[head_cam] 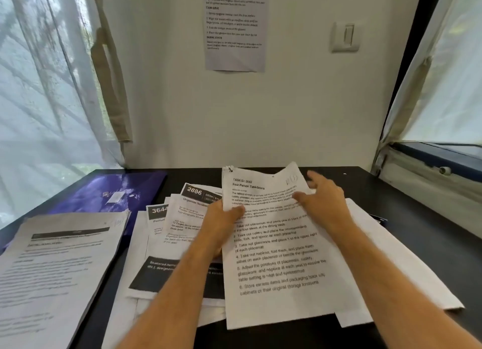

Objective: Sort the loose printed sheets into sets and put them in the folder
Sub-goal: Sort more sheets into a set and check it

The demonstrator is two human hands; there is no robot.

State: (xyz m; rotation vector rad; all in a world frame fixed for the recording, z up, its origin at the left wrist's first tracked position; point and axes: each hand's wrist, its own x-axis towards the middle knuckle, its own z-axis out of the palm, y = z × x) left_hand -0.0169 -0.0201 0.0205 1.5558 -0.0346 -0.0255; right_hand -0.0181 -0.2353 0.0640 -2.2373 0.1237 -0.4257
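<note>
**Lifting one sheet clear of the heap**

Nearest us, the bottom edge of the sheet (276, 257) we are handling still lies on the loose papers (167, 244), so we judge the step in hand to be raising this page and reading its heading before it joins a set. Our left hand (224, 218) pinches its left edge, thumb on the printed face and the other fingers hidden behind the paper. To do this well, we should keep that pinch on this page alone; whether a second leaf is caught behind it we cannot tell.

Our right hand (323, 194) lies on the upper right part of the page, fingers spread and fairly straight, gripping nothing. Its top corner bends back just beyond those fingertips, so we would flatten it rather than crease it.

Left of the pinching fingers lies a sorted stack (60, 257), a likely place for matching pages. Farther off, beyond that stack, the blue folder (112, 192) lies flat on the dark table (365, 184), well apart from both hands.
</note>
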